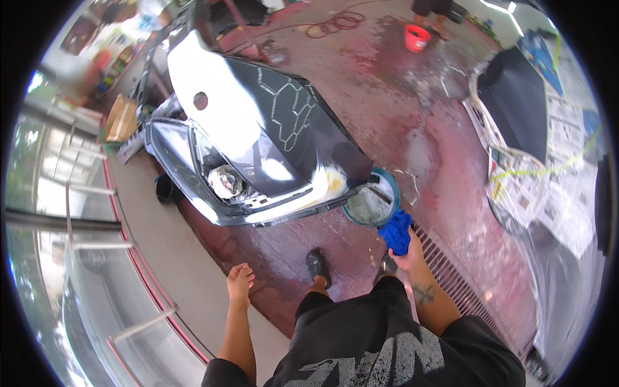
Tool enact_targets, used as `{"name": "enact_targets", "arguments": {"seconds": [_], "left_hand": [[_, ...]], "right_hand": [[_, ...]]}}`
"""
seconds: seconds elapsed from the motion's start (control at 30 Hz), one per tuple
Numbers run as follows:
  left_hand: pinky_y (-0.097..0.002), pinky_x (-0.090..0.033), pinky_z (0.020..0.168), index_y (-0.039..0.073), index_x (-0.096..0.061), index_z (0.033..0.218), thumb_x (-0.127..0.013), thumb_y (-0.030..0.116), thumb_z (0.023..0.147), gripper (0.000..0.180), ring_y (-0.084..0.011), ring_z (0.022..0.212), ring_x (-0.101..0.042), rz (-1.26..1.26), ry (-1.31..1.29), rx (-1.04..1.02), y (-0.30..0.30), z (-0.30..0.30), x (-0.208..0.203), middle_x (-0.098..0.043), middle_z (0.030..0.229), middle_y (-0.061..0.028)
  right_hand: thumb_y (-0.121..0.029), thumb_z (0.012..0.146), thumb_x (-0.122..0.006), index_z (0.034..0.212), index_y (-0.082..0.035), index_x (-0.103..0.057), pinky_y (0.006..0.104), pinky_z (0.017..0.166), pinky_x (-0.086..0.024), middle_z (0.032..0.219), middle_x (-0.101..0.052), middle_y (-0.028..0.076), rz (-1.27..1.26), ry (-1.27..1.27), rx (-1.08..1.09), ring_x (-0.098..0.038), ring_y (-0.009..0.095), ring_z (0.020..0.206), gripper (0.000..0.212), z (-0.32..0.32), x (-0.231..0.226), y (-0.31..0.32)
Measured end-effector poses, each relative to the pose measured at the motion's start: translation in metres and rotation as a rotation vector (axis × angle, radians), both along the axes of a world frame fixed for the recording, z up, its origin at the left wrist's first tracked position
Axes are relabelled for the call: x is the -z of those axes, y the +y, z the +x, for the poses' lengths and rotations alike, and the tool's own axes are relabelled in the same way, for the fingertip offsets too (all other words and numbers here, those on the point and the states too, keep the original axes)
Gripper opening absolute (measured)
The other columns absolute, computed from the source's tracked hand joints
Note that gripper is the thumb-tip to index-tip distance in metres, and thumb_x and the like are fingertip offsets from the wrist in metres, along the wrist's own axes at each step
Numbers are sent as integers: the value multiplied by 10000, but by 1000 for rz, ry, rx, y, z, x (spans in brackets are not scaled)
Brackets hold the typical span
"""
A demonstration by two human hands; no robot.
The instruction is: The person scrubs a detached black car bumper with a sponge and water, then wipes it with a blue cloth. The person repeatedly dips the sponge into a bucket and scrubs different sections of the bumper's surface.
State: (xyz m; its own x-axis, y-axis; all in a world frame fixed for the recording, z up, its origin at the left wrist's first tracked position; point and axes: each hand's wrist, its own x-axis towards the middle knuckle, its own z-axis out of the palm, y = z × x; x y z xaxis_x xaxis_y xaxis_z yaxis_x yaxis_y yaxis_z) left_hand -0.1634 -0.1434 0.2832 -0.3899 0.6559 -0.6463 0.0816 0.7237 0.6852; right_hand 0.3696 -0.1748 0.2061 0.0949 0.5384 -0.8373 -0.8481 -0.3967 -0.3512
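Observation:
My right hand (408, 253) grips a bunched bright blue cloth (394, 232), held up beside a round teal bucket (394, 186) with greyish, sudsy liquid in it. Some of the bucket's far rim is covered by the end of a car body panel (290, 171). That panel is glossy black with white patches, and pale hexagon-like lines are drawn across it. My left hand (240, 280) hangs low over the pale ledge, fingers loosely curled in, and nothing shows in it. A crumpled silvery ball (225, 182) sits in the panel's opening.
A floor drain grate (458, 277) runs by my right foot. On the right stands a car part covered in newspaper and plastic (554, 213). Farther back are a red bucket (417, 40), a coiled hose (345, 21) and a person's legs. Glazing with metal bars (97, 245) lines the left.

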Motion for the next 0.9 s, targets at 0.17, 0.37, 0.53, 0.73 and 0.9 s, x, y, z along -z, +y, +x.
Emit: {"name": "enact_targets", "arguments": {"seconds": [0.17,0.37,0.53,0.73,0.9], "left_hand": [[-346,-556,871,79,-629,1391,-645,317,1073,397,-218,1027,-711,23,-198,-95,-10,94,26,-715,1210,-94],[-447,-527,1040,50,-408,1611,-651,447,1087,701,-331,1302,-632,-24,-450,-61,23,203,111,-609,1477,-184],[-488,-477,1120,61,-266,1673,-675,526,1060,872,-350,1421,-544,233,-547,-38,82,252,211,-525,1578,-197],[-410,-582,887,103,-815,952,-898,292,851,229,-335,1062,-713,957,638,650,68,293,214,-738,1076,-88],[-543,-401,1162,57,-750,1320,-725,316,935,464,-446,1377,-531,1357,1744,521,111,283,56,-670,1382,-221]], "right_hand": [[-478,1027,-696,1218,-207,-680,408,625,-551,986,-769,31,-178,-150,-486,-719,220,797,332,46,85,56],[-441,983,-758,1358,-104,-593,490,637,-600,1076,-736,106,-143,-594,-819,-737,292,923,531,54,147,114],[-406,939,-808,1447,-101,-560,510,922,-585,1231,-705,185,288,-1586,-1242,-702,419,1060,642,70,269,140],[-339,974,-744,1254,-142,-719,506,996,-550,1175,-730,169,608,-1656,-1844,-675,400,1144,344,73,359,183],[-272,945,-659,1257,-85,-757,511,1009,-570,1295,-744,208,514,-1602,-2187,-715,390,1202,377,72,427,215]]}}
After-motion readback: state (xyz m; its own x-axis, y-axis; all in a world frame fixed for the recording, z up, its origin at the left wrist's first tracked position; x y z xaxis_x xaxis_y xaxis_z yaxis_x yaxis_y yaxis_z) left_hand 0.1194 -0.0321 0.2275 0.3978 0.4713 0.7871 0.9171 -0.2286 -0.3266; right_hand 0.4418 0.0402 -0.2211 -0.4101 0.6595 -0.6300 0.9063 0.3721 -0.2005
